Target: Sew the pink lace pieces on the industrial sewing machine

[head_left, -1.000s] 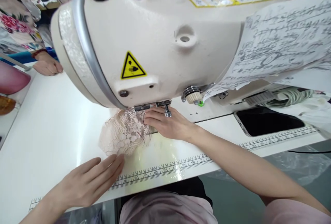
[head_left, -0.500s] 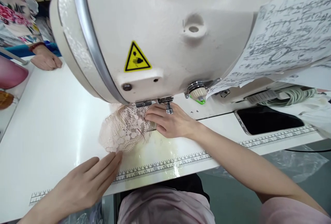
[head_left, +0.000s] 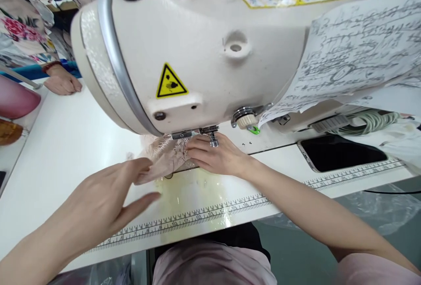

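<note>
A piece of pale pink lace (head_left: pixel 166 158) lies beneath the head of a white sewing machine (head_left: pixel 197 57), its near side folded up. At its left edge is my left hand (head_left: pixel 101 193), slightly blurred; the fingers bend against the lace while the thumb stands apart below. My right hand (head_left: pixel 217 153) rests by the needle area with its fingers together and closed on the right side of the lace. A metal screw with a spring (head_left: pixel 213 139) partly covers those fingers. The needle and presser foot are hidden behind the machine head.
A printed ruler strip (head_left: pixel 210 212) runs along the front of the white table (head_left: pixel 98 122). At right lie a phone (head_left: pixel 342 152), a coiled cable (head_left: pixel 371 122) and handwritten sheets (head_left: pixel 348 52). Another person's hand (head_left: pixel 62 80) rests at the far left, near a pink thread cone (head_left: pixel 18 96).
My left hand has moved up and its thumb has spread from the fingers. The lace's near side, spread flat before, is now folded up. My right hand stays almost in place.
</note>
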Demonstrator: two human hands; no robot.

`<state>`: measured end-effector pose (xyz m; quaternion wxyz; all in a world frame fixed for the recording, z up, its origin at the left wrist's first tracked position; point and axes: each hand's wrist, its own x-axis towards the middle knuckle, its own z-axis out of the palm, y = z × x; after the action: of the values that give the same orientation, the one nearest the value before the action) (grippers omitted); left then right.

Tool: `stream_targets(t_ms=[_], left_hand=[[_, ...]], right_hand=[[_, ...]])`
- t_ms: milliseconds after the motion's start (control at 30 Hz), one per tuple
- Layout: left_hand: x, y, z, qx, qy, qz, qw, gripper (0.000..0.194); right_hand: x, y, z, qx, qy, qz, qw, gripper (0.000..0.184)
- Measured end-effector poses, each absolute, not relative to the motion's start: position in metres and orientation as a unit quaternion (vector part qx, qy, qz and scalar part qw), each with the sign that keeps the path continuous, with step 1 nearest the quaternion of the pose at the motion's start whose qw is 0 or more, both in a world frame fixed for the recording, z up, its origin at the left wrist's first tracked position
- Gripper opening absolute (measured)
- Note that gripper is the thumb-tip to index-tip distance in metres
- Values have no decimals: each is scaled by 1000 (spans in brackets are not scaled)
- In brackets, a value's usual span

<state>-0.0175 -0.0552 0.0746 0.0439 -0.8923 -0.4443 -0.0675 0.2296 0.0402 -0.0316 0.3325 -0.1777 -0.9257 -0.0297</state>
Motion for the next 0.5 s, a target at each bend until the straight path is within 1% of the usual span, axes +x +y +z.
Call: stream_targets(t_ms=[67, 200, 300, 367, 467, 500], left_hand=[[-11, -41, 68, -911, -407, -39, 48, 45], [5, -21, 48, -916, -361, -44, 170, 35], [14, -17, 41, -916, -327, -55, 228, 30], [16, -19, 41, -914, -321, -61, 243, 32], [18, -22, 44, -915, -316, -73, 242, 31], [18, -23, 44, -916, -315, -76, 238, 28]], right_hand=[[229, 41, -30, -175, -926, -37, 334, 19], [231, 42, -29, -170, -921, -43, 347, 22], [231, 41, -31, -181, -916, -26, 357, 18], [229, 38, -32, -198, -915, -36, 351, 20], [227, 33, -31, -228, -912, -111, 322, 15], [226, 32, -31, -231, -910, -137, 317, 18]])
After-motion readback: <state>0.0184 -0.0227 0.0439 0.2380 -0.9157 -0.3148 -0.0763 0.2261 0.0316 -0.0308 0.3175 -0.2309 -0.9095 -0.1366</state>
